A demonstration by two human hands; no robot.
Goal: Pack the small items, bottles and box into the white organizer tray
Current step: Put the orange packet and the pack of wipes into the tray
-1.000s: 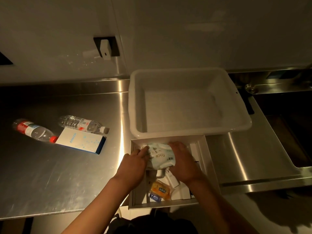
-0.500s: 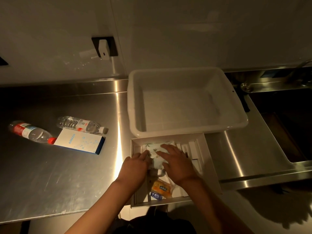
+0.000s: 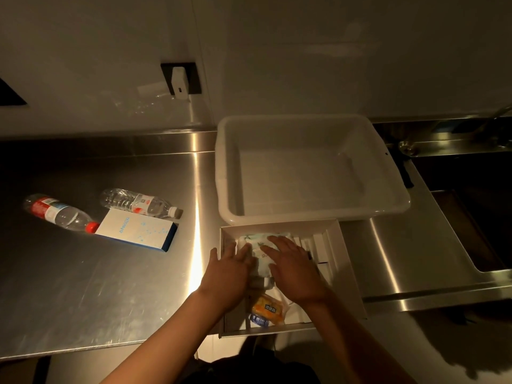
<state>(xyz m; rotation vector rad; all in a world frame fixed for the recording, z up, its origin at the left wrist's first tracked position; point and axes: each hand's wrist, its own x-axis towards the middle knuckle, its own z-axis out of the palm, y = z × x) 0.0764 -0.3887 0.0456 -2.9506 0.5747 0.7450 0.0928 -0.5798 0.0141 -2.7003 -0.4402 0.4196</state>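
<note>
The white organizer tray (image 3: 346,261) sits at the counter's front edge. A pale tissue pack (image 3: 259,246) lies flat in its far end. My left hand (image 3: 228,268) and my right hand (image 3: 293,270) press on the pack with straight fingers. Nearer me in the tray lie an orange snack packet (image 3: 268,310) and a small blue item (image 3: 259,320). On the counter to the left lie a red-labelled bottle (image 3: 59,213), a clear bottle (image 3: 141,202) and a white and blue box (image 3: 137,232).
A large white plastic tub (image 3: 227,173) stands just behind the tray. A sink basin (image 3: 476,217) opens to the right. A white charger (image 3: 178,83) sits in a wall socket above the steel counter (image 3: 83,286).
Both hands carried the tissue pack down into the tray's far end and flattened out over it. The camera view shifted slightly.
</note>
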